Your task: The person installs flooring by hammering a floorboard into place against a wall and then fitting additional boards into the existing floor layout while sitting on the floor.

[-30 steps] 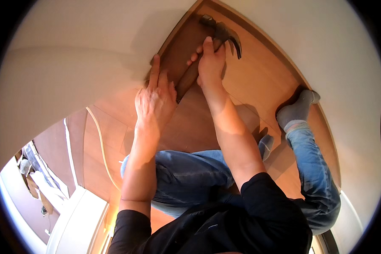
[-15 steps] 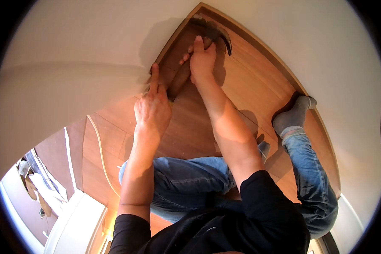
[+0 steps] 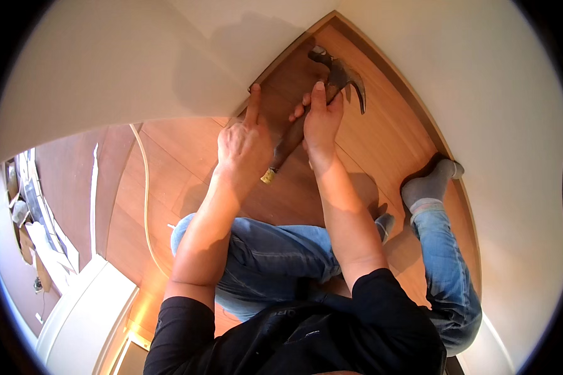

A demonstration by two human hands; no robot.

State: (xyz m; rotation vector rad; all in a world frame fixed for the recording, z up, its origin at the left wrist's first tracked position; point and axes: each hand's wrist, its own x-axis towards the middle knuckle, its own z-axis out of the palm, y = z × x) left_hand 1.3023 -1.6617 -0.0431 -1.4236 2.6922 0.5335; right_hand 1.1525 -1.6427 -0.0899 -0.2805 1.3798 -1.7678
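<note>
The right hand (image 3: 322, 122) is closed around the upper part of the dark wooden handle of a steel claw hammer (image 3: 331, 78), close below its head, with the thumb extended along the shaft. The hammer head lies just beyond the fingertips, in the corner where the two pale walls (image 3: 137, 69) meet, and its curved claw points away to the right of the hand. The yellowish butt end of the handle (image 3: 268, 175) projects back past the heel of the hand, toward the person's body. Compared with a second ago, the hammer head sits slightly deeper toward the corner and the right hand has shifted with it, while the grip near the head is unchanged; this indicates short, controlled movements rather than full swings. The left hand (image 3: 244, 144) holds nothing: its palm is pressed on the warm brown wooden floor plank (image 3: 356, 144) just left of the hammer handle, with the index finger stretched forward to the narrow wooden skirting strip (image 3: 275, 62) at the wall foot. Over the same interval this hand has stayed in nearly the same place, which suggests it is steadying the work near the corner. Behind both hands are the person's blue jeans (image 3: 275, 262) and grey sock (image 3: 428, 184); a pale cable (image 3: 145, 187) runs across the floor well left of the left hand.
</note>
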